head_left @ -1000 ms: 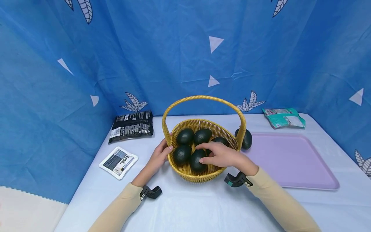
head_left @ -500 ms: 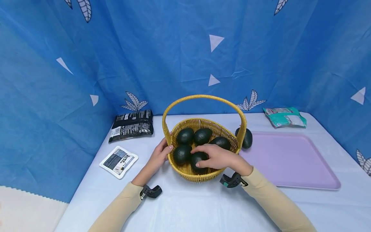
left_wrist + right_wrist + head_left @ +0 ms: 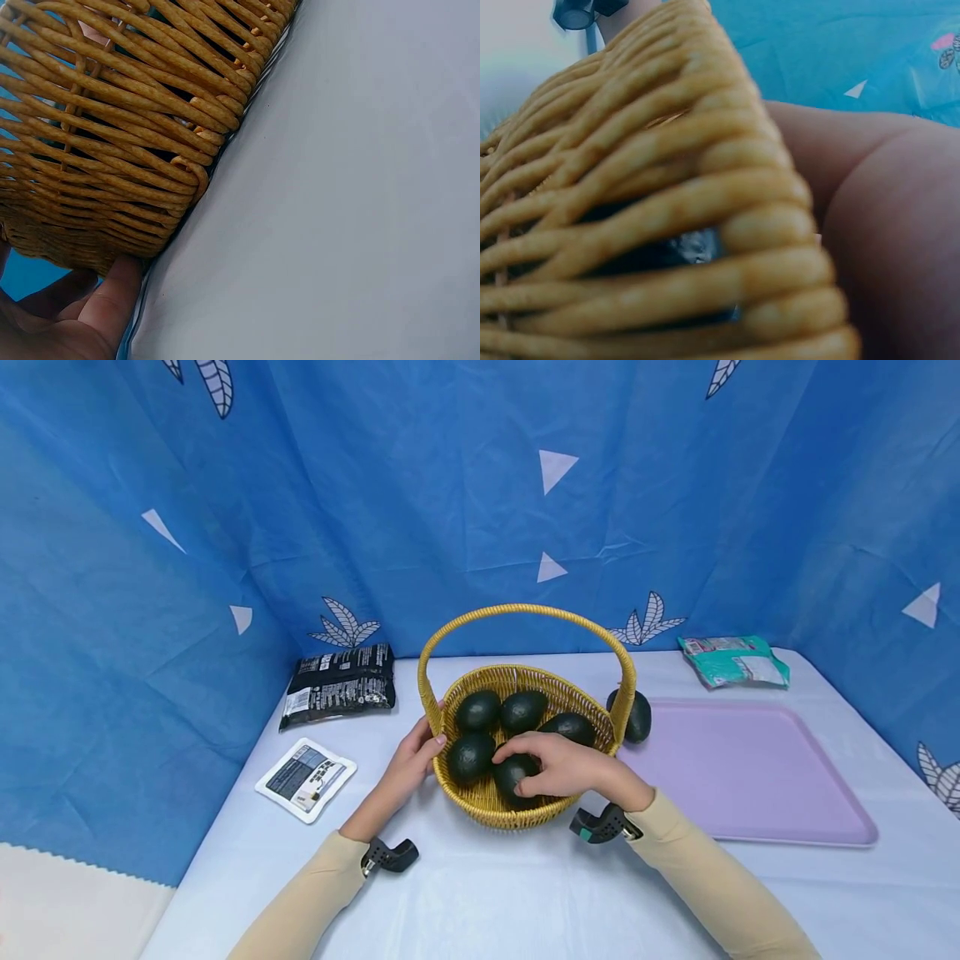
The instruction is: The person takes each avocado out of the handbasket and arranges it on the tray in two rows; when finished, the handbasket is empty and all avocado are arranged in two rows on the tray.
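Observation:
A yellow wicker basket [image 3: 491, 817] with a tall arched handle stands mid-table in the head view, several dark avocados inside. My left hand [image 3: 408, 762] grips the basket's left side by the handle's foot, thumb at the rim. In the left wrist view, that hand's fingers [image 3: 112, 304] touch the woven wall. Over the front of the basket, my right hand [image 3: 562, 766] curls its fingers and thumb round the front avocado [image 3: 512, 774], partly covering it. The right wrist view shows the basket wall [image 3: 652, 217] close up, with the right hand [image 3: 900, 202] beyond the rim.
Against the basket's right side lies another avocado [image 3: 639, 720], beside a lilac tray [image 3: 750, 768]. A green packet [image 3: 735, 662] sits at the back right. On the left are a black packet [image 3: 341, 687] and a flat white pack [image 3: 306, 780]. Blue cloth [image 3: 480, 510] hangs behind the table.
My right hand has moved a little left and closed further round the front avocado, uncovering more of the avocado at the basket's right. The left hand has stayed on the basket.

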The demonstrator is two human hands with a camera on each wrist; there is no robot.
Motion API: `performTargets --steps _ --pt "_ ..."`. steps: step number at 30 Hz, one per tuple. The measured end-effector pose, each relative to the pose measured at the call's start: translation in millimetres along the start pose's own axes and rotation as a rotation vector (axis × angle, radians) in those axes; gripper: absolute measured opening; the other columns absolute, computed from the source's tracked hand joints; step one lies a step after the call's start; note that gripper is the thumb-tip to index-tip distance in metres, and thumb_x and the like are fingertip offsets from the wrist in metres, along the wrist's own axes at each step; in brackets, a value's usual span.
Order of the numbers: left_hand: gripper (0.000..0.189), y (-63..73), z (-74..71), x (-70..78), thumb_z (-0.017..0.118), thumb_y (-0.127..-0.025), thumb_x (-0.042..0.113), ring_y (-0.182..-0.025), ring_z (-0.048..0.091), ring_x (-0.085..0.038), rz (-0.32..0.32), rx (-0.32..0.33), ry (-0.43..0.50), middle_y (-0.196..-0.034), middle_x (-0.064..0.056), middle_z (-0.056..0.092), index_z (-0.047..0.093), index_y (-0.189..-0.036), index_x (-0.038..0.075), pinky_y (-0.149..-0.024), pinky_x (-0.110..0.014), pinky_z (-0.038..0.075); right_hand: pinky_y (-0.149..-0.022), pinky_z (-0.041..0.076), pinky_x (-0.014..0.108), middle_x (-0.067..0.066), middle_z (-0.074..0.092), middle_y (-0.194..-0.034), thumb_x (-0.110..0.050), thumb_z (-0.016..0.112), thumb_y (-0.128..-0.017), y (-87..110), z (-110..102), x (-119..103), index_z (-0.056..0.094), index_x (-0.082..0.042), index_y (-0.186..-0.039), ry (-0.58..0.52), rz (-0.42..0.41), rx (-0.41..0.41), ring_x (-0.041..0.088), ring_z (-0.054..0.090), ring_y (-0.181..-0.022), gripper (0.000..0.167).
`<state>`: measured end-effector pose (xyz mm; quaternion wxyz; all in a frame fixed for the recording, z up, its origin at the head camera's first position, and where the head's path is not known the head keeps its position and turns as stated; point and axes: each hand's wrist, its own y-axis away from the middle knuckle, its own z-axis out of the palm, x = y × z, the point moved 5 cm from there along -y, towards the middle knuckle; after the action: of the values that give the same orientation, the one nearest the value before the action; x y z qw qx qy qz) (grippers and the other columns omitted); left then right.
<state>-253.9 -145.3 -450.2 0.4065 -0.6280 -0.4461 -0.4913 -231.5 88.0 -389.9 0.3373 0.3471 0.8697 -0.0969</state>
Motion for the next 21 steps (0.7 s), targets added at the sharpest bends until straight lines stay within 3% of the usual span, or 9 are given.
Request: performTargets --steps 7,21 --pt "0.061 0.1 0.3 0.1 0.046 -0.106 0.018 -0.135 0.052 -0.045 -0.008 0.005 -0.001 -0.159 -0.027 0.038 0.024 -0.164 0.018 -0.092 -0.033 0.062 -0.095 0.055 0.036 0.009 0.063 -0.138 -0.030 0.076 -0.089 0.5 0.8 -1.1 0.065 -0.016 -0.132 0.018 -0.022 0.016 0.022 0.060 -0.118 0.047" --pt "0.061 0.7 -0.2 0.1 0.047 -0.106 0.018 -0.134 0.053 -0.045 -0.006 0.005 -0.007 -0.159 -0.027 0.039 0.025 -0.163 0.019 -0.093 -0.035 0.062 -0.097 0.055 0.041 0.009 0.062 -0.138 -0.027 0.075 -0.090 2.0 -1.4 -3.6 0.065 -0.017 -0.133 0.020 -0.017 0.027 0.026 0.059 -0.122 0.045"
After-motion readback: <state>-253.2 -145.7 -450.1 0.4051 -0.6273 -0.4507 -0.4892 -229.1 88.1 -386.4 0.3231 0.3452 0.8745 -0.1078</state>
